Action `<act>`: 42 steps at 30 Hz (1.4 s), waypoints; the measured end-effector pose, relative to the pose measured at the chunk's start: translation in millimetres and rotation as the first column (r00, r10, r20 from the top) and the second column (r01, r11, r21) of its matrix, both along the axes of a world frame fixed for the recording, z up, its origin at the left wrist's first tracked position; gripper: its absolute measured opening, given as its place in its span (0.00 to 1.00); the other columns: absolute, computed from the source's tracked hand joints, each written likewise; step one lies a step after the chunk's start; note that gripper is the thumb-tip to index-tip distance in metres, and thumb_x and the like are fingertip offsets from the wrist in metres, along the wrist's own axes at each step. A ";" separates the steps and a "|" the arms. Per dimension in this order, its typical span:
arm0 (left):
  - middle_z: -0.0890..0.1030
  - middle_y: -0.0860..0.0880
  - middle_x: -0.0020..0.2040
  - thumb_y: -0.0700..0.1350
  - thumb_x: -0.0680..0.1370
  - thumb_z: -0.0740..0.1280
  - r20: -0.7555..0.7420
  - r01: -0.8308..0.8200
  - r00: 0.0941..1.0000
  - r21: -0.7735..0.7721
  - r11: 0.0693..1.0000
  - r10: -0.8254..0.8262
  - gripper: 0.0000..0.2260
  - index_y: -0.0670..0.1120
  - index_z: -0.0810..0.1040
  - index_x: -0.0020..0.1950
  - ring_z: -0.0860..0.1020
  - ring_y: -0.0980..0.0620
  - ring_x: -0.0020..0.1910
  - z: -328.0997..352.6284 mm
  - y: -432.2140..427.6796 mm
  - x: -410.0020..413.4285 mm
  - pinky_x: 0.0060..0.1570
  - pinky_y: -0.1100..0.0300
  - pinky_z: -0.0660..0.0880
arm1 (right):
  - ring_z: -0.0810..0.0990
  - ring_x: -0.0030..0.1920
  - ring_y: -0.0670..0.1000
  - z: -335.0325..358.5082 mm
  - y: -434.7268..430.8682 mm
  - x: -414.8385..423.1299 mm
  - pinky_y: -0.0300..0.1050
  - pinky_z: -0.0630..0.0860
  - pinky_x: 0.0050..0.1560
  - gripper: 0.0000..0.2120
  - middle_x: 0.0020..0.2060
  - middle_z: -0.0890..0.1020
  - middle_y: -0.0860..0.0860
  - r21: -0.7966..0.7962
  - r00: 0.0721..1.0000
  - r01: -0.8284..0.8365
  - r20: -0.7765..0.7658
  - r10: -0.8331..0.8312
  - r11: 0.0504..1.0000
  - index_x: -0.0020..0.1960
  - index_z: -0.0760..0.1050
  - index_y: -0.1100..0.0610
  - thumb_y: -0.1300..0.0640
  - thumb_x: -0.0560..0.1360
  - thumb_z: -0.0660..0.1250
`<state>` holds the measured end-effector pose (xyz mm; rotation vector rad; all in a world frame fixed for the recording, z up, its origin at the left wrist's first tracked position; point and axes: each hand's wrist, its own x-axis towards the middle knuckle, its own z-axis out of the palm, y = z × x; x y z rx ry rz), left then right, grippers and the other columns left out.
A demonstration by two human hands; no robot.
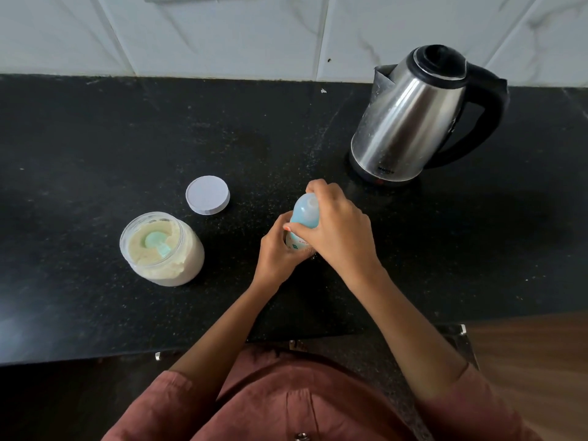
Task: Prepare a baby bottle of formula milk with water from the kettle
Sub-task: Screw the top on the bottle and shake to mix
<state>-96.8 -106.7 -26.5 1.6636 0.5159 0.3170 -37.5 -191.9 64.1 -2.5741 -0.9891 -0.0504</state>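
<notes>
A baby bottle [294, 241] stands upright on the black counter [95, 138], topped by a pale blue cap [304, 212]. My left hand [275, 254] wraps around the bottle's body from the left. My right hand [337, 230] grips the blue cap from the right and above. A steel kettle [410, 122] with a black lid and handle sits at the back right, its lid closed. To the left an open jar of formula powder [162, 249] holds a green scoop [156, 243]. The jar's white lid [207, 195] lies flat behind it.
A white tiled wall [254, 33] runs along the back of the counter. The counter's front edge [127, 354] is near my body. A wooden floor [534, 361] shows at lower right.
</notes>
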 end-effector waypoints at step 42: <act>0.75 0.61 0.51 0.40 0.68 0.75 -0.001 0.002 1.000 0.079 0.997 -0.002 0.25 0.48 0.70 0.62 0.74 0.70 0.50 -1.7 -0.4 1.0 0.46 0.77 0.71 | 0.62 0.70 0.43 -25.8 -20.3 20.6 0.33 0.61 0.67 0.38 0.71 0.64 0.46 0.385 0.707 -0.031 -0.643 0.293 0.922 0.73 0.55 0.48 0.61 0.70 0.71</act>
